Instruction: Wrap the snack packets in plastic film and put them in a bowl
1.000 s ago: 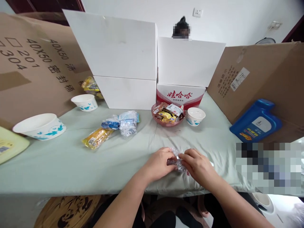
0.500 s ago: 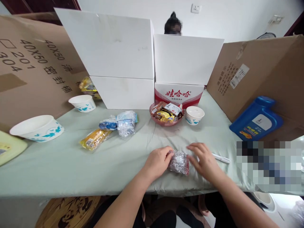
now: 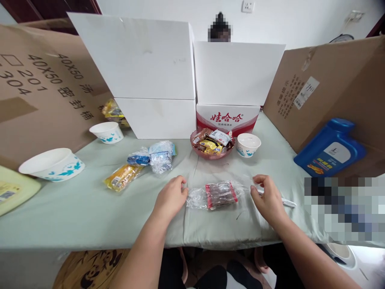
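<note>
A red-brown snack pack (image 3: 221,194) lies on the pale green tablecloth (image 3: 90,204), inside a sheet of clear plastic wrap (image 3: 195,198) that is pulled flat to both sides. My left hand (image 3: 171,197) has its fingers curled and pinches the wrap's left end. My right hand (image 3: 269,198) is curled too and pinches the wrap's right edge. A white pen (image 3: 287,203) lies just under my right hand.
Behind stand a pink bowl of snacks (image 3: 210,147), a small paper bowl (image 3: 248,144), wrapped snack bundles (image 3: 158,154) and a yellow pack (image 3: 123,176). A blue jug (image 3: 331,148) stands at the right, paper bowls (image 3: 52,162) at the left. White boxes (image 3: 144,60) and cardboard wall in the table.
My hands have moved apart, and the crumpled wrap around the snack pack has been stretched out flat between them. The pack now lies unrolled on the cloth.
</note>
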`<act>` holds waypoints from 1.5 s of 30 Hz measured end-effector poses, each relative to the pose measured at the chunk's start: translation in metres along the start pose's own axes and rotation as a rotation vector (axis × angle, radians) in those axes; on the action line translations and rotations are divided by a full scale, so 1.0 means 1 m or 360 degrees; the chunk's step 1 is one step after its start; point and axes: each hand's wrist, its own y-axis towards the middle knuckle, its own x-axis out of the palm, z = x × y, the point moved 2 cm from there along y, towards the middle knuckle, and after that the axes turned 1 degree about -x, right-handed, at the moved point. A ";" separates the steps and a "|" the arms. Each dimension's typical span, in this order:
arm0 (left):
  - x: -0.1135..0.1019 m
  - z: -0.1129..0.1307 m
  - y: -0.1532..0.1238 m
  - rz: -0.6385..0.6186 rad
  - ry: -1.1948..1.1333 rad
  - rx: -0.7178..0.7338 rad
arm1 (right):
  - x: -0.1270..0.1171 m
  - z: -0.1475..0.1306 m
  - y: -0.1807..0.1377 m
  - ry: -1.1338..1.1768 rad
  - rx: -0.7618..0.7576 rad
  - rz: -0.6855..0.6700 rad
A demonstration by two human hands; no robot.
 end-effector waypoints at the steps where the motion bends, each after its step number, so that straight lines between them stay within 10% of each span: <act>1: -0.002 0.001 -0.002 0.0156 0.0041 0.0008 | -0.001 -0.001 0.000 -0.0032 -0.0023 0.0054; 5: 0.002 0.024 -0.012 0.0488 -0.0160 0.0450 | -0.001 -0.016 -0.002 0.0098 -0.0318 0.0083; 9: 0.027 0.053 -0.017 0.0185 -0.0158 0.0881 | 0.013 -0.029 -0.006 0.0109 -0.0603 -0.0412; 17: 0.026 0.090 -0.060 -0.0012 0.0042 0.1219 | 0.003 -0.048 -0.012 -0.0103 -0.0924 -0.0752; 24: 0.011 0.098 -0.088 -0.0852 0.0424 0.0703 | -0.015 -0.062 -0.017 -0.0428 -0.0531 -0.1290; 33: 0.014 0.075 -0.051 -0.0514 0.0500 0.0187 | -0.001 -0.031 -0.015 -0.0972 0.0118 -0.1215; 38: 0.018 0.068 -0.047 -0.0203 0.0411 0.0218 | 0.003 -0.035 -0.012 -0.0532 -0.0420 -0.0745; 45: 0.032 0.061 -0.036 -0.0471 0.0377 0.0476 | 0.034 -0.039 -0.016 -0.0220 -0.0745 -0.0886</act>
